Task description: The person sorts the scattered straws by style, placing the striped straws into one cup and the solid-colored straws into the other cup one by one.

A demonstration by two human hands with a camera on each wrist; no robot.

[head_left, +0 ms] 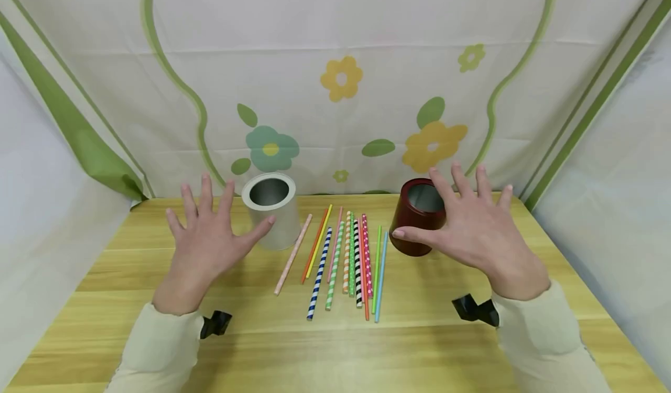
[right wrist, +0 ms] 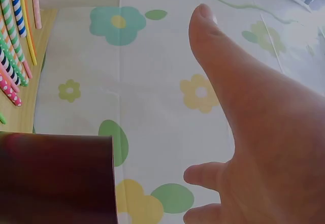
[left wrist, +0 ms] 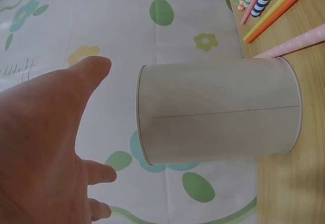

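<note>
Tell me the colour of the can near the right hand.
Dark red; the can shows best in the head view.

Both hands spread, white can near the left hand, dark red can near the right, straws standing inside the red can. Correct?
Straws are wrong: head view shows them lying on the table, not inside the red can. Spread left hand near the white can, spread right hand near the red one: both fine.

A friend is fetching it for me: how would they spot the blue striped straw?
On the wooden table, straws lie in a loose row between the white can and the dark red can. Just right of the yellow straw is the blue striped straw, the only one banded blue and white.
</note>
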